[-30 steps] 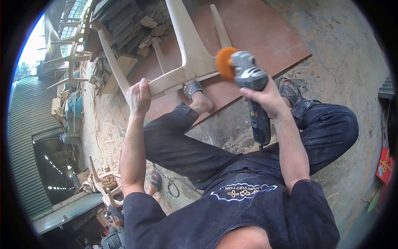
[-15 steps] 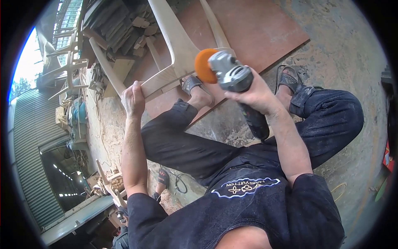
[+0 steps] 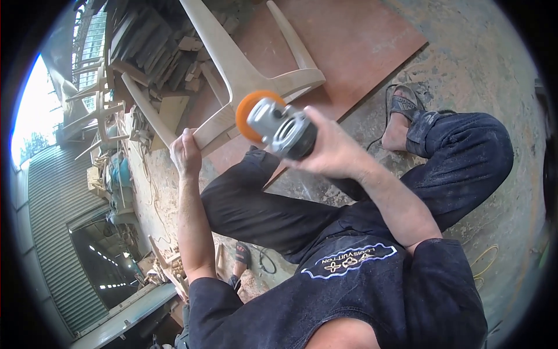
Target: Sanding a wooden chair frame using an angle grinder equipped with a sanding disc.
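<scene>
A pale unfinished wooden chair frame [image 3: 232, 70] lies across my knees and onto a brown board. My left hand [image 3: 185, 152] grips one of its rails near a joint. My right hand [image 3: 334, 152] holds a grey angle grinder [image 3: 282, 128] with an orange sanding disc [image 3: 247, 110]. The disc is raised close to the camera, beside the rail and just right of my left hand. I cannot tell whether the disc touches the wood. My legs in dark dusty trousers are bent under the frame.
A reddish-brown board [image 3: 360, 46] lies on the dusty concrete floor [image 3: 494, 70]. Stacked wooden parts and offcuts [image 3: 145, 52] fill the upper left. My sandalled foot [image 3: 407, 110] rests by the board's edge. A black cable [image 3: 267, 262] and sawdust lie on the floor at lower left.
My right hand has swung the grinder left and up toward the camera, so its disc now sits nearer my left hand. The left hand keeps its hold on the chair rail.
</scene>
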### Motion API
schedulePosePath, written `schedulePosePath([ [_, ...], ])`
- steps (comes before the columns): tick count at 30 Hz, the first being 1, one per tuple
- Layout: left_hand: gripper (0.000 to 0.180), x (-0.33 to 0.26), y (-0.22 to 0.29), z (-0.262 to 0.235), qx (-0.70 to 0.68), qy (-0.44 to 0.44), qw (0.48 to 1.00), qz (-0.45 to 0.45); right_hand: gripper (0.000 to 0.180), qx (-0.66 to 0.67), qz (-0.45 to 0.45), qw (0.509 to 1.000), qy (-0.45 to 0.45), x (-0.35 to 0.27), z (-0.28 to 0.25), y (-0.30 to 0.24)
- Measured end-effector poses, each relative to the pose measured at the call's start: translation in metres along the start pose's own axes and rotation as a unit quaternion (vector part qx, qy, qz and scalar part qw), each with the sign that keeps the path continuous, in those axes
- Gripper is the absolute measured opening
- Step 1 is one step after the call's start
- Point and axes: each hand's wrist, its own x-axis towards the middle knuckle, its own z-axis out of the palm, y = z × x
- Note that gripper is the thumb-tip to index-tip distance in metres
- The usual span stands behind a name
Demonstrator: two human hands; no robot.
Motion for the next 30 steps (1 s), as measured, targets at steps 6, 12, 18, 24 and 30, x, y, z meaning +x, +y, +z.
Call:
schedulePosePath([
  [6, 0.055, 0.004, -0.002, 0.006, -0.022, 0.018, 0.999, 0.025, 0.05, 0.22, 0.06, 0.973, 0.044, 0.01, -0.052, 0.049],
  [12, 0.056, 0.009, -0.009, 0.011, -0.007, 0.014, 1.0, 0.017, 0.047, 0.269, 0.018, 0.962, 0.051, 0.015, -0.053, 0.053],
  [18, 0.057, 0.001, -0.007, 0.005, -0.01, 0.015, 0.999, 0.036, 0.079, 0.009, 0.002, 1.0, -0.012, 0.021, -0.01, -0.001],
  [24, 0.056, 0.001, -0.002, 0.004, -0.013, 0.005, 0.999, 0.041, 0.052, 0.202, 0.022, 0.978, 0.044, 0.025, -0.054, 0.04],
  [30, 0.055, 0.012, 0.0, 0.008, -0.009, 0.011, 0.999, 0.034, 0.041, 0.26, 0.031, 0.962, 0.08, 0.019, -0.062, 0.056],
])
